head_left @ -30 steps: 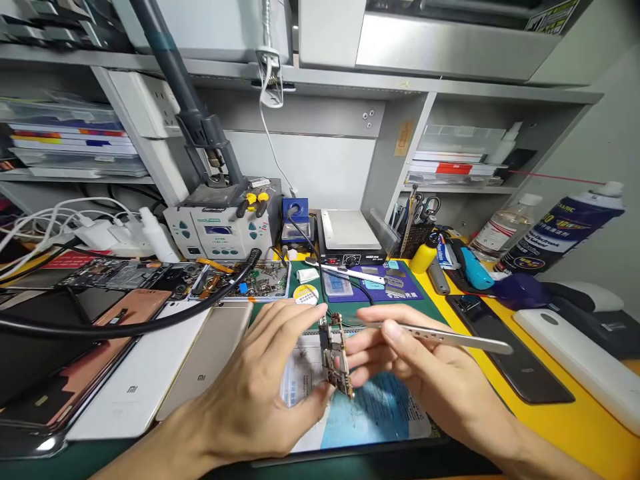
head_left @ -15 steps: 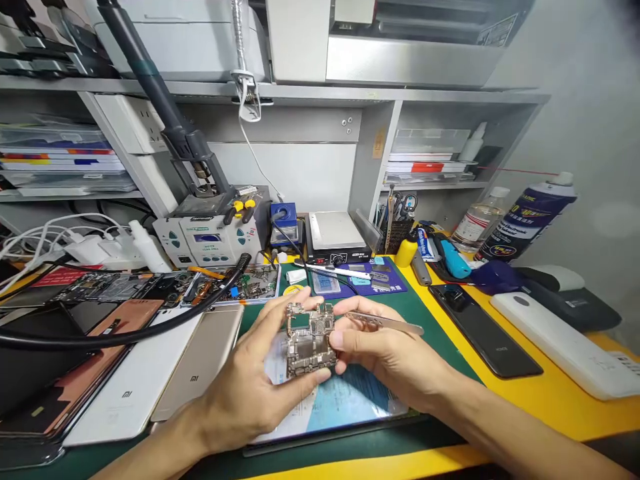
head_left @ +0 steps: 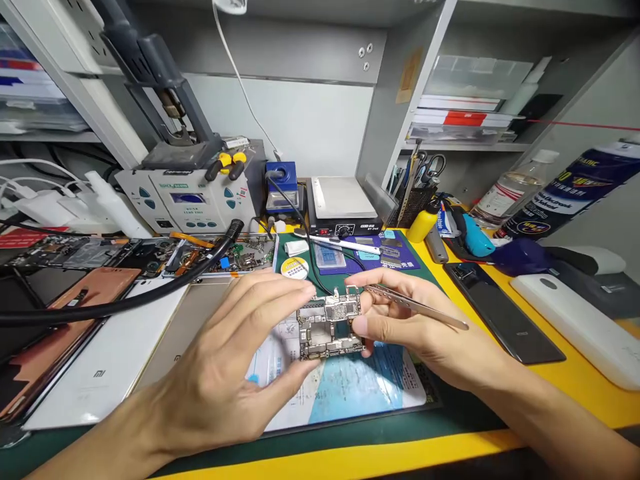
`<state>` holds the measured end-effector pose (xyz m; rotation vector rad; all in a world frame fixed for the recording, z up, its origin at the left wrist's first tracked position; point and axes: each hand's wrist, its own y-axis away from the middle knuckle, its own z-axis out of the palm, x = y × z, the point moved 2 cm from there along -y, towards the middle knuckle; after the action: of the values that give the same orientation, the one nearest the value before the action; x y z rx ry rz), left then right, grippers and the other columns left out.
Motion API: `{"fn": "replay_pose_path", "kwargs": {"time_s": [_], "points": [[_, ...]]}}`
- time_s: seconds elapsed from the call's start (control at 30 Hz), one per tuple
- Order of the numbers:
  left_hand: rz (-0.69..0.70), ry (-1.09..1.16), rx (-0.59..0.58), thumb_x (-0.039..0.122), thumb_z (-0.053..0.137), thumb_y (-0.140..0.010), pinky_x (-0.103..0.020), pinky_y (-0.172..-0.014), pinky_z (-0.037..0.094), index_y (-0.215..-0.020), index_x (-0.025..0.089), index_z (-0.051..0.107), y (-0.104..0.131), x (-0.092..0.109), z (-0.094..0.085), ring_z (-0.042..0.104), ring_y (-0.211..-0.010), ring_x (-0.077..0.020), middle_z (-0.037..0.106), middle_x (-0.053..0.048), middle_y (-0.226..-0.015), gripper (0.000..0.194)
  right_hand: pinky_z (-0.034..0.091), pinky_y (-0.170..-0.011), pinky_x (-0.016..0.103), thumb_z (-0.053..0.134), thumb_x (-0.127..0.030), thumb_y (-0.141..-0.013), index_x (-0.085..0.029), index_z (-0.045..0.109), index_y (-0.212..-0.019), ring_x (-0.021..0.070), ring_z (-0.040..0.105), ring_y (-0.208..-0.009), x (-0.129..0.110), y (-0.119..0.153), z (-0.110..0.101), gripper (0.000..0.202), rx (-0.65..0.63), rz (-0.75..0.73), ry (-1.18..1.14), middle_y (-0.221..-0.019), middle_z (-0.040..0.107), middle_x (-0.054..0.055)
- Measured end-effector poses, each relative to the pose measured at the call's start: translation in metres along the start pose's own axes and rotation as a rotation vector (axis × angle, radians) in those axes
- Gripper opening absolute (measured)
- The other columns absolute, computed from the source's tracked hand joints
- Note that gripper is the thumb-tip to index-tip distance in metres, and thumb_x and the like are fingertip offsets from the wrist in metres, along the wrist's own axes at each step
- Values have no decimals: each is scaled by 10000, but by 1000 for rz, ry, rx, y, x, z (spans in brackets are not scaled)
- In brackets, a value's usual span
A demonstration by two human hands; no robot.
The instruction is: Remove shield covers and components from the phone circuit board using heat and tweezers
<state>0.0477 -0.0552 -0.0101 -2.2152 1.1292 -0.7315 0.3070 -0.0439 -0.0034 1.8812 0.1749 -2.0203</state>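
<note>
A phone circuit board (head_left: 333,325) with cut-out openings is held up above a blue and white printed sheet (head_left: 350,397). My right hand (head_left: 400,320) pinches its right edge between thumb and fingers, and metal tweezers (head_left: 420,307) lie across the same hand, pointing to the lower right. My left hand (head_left: 250,353) is spread in a wide C around the board's left side, with fingertips near its top left corner and the thumb tip at its bottom left edge. Whether those fingertips press on the board is hard to tell.
Phone backs (head_left: 95,373) and a thick black hose (head_left: 150,327) lie at the left. Behind stand a hot-air station (head_left: 190,200) and a small heating plate (head_left: 343,200). A black phone (head_left: 500,310), white power bank (head_left: 575,330) and spray can (head_left: 565,193) are at the right.
The view has moved closer and lower. The board has turned, its face showing differently. My left hand has opened wider around it, while my right hand still holds board and tweezers.
</note>
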Motion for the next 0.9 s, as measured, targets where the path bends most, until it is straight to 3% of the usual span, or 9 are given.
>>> {"fn": "replay_pose_path", "kwargs": {"time_s": [0.07,0.2,0.3,0.43,0.6,0.73,0.9], "points": [[-3,-12,0,188,793,-987,-325,-1375,439,-1542,109,538,0,2,-1,630,-1461,-194,708,-127,-1458,616,608,-713,273,942,-376,-966,-174,720,-1284,164,789,-719,-1,0,-2,437,76,-56,107,-814,807,-5],[-71,-13,-39,263,768,-1016,-284,-1333,465,-1551,148,532,1,4,-1,642,-1423,-171,709,-85,-1459,595,702,-737,292,832,-396,-1069,-189,768,-1276,195,853,-819,-7,-1,-8,299,403,-394,177,-983,887,63],[-132,-27,-83,294,715,-1039,-252,-1301,480,-1553,192,532,3,4,2,646,-1398,-151,711,-47,-1443,554,685,-589,285,808,-448,-1082,-216,786,-1310,197,831,-692,-9,-1,-9,326,510,-512,109,-889,872,35],[-234,-34,-98,371,688,-1045,-268,-1252,540,-1560,240,535,9,3,8,663,-1380,-156,699,-27,-1461,553,530,-424,264,761,-547,-1094,-221,867,-1211,141,649,-462,-11,-1,-8,363,525,-488,235,-650,725,-20],[-292,-6,-144,384,678,-1020,-370,-1133,653,-1551,295,506,9,5,10,715,-1310,-197,717,-35,-1413,565,376,-436,300,688,-608,-1111,-213,914,-1090,149,492,-494,-7,-1,-12,455,465,-474,282,-579,529,-17],[-277,-19,-193,372,736,-950,-459,-1082,692,-1540,271,489,5,6,9,737,-1297,-257,745,-68,-1394,647,408,-455,297,719,-618,-1084,-218,894,-998,164,527,-534,-3,-5,-21,446,517,-501,274,-599,556,-3],[-219,-34,-216,365,813,-886,-536,-1048,693,-1509,222,559,3,3,9,762,-1198,-294,779,-87,-1328,688,469,-420,277,839,-716,-941,-214,790,-834,162,584,-485,-2,-16,-30,516,605,-408,352,-600,635,12]]}}
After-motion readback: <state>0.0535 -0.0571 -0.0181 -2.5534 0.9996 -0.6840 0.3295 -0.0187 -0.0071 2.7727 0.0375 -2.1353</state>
